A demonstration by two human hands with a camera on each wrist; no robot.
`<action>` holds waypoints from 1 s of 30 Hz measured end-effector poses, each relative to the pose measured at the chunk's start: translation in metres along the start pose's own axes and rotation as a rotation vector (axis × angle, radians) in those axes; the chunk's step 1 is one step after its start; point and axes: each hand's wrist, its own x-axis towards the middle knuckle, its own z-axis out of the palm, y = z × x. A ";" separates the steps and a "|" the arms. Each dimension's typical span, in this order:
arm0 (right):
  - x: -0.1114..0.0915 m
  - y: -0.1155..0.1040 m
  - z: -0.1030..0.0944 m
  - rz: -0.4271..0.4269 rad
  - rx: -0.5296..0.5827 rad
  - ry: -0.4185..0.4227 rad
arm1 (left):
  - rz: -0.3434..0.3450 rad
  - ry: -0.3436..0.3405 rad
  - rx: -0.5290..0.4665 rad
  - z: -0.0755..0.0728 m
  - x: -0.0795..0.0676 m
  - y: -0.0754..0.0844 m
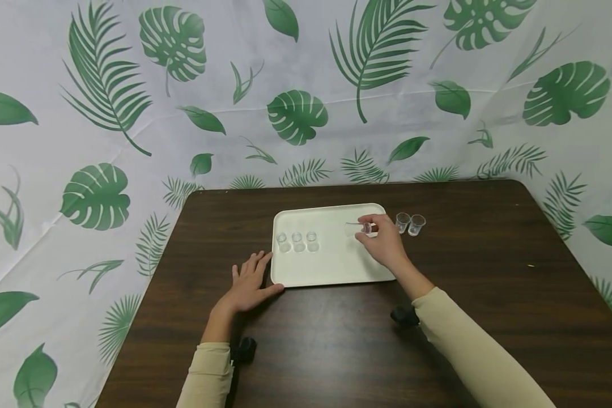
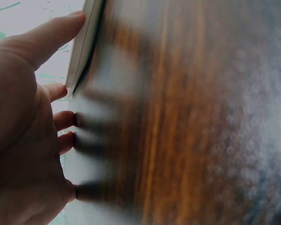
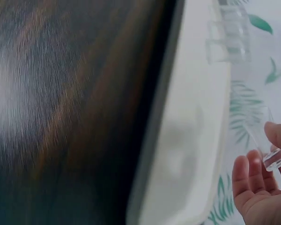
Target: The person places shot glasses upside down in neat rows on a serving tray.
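My right hand [image 1: 385,241] pinches a small clear shot glass [image 1: 354,229] above the right part of the white tray [image 1: 331,271]. In the right wrist view, thumb and fingers hold the shot glass [image 3: 275,161] near its thick base, and it lies tilted with the mouth pointing away from the palm. Three more clear glasses [image 1: 298,242] stand in a row on the tray's left side. My left hand [image 1: 248,285] rests on the table with its fingers spread, and the thumb and index finger touch the tray's left edge [image 2: 82,42].
Two clear shot glasses [image 1: 409,224] stand side by side on the dark wooden table [image 1: 469,272], just right of the tray. A tiny yellow scrap [image 1: 530,265] lies farther right. A leaf-patterned cloth [image 1: 296,68] hangs behind the table.
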 end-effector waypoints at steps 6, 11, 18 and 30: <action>0.004 0.003 0.026 0.036 -0.007 0.008 | 0.013 0.015 0.002 0.001 0.001 -0.001; 0.009 0.000 0.045 0.039 0.031 0.014 | 0.006 0.013 0.001 0.000 0.001 -0.001; 0.010 -0.005 0.062 0.041 0.034 0.025 | 0.003 0.006 -0.009 -0.001 0.001 -0.001; 0.009 -0.005 0.076 -0.065 -0.042 0.022 | 0.004 0.005 -0.006 -0.001 0.002 -0.001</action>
